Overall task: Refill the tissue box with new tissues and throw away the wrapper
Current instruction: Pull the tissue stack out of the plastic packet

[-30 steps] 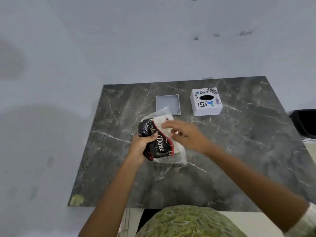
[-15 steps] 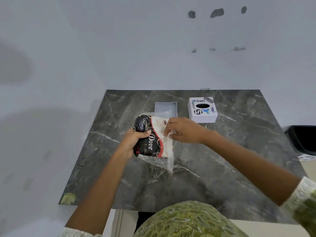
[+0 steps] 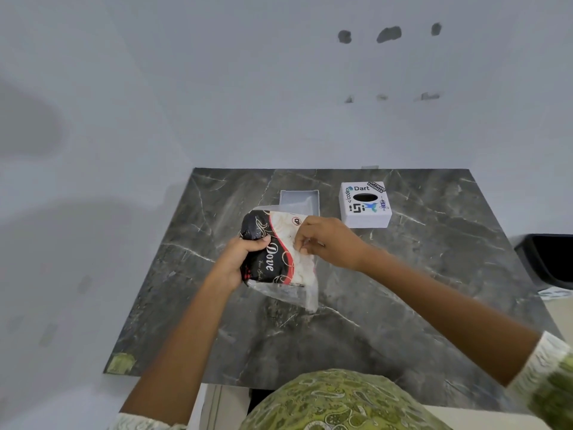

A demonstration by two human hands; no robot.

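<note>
A black, red and white tissue pack (image 3: 280,256) in clear plastic wrapper is held above the middle of the dark marble table (image 3: 403,290). My left hand (image 3: 238,259) grips its black left side. My right hand (image 3: 328,242) pinches the wrapper at the pack's upper right edge. A loose clear flap hangs from the pack's lower end. The white tissue box cover (image 3: 365,204), with stickers and an oval slot on top, stands at the back right. Its shallow white base tray (image 3: 300,201) lies open just behind the pack, partly hidden by it.
A black bin (image 3: 548,260) stands off the table's right edge. A pale wall runs along the table's back and left sides. A green patch marks the table's front left corner (image 3: 119,363). My green patterned clothing fills the bottom of the view.
My right hand has closed onto the pack's upper right edge and now pinches the wrapper. The pack has turned a little more upright in my left hand. The camera has tilted up.
</note>
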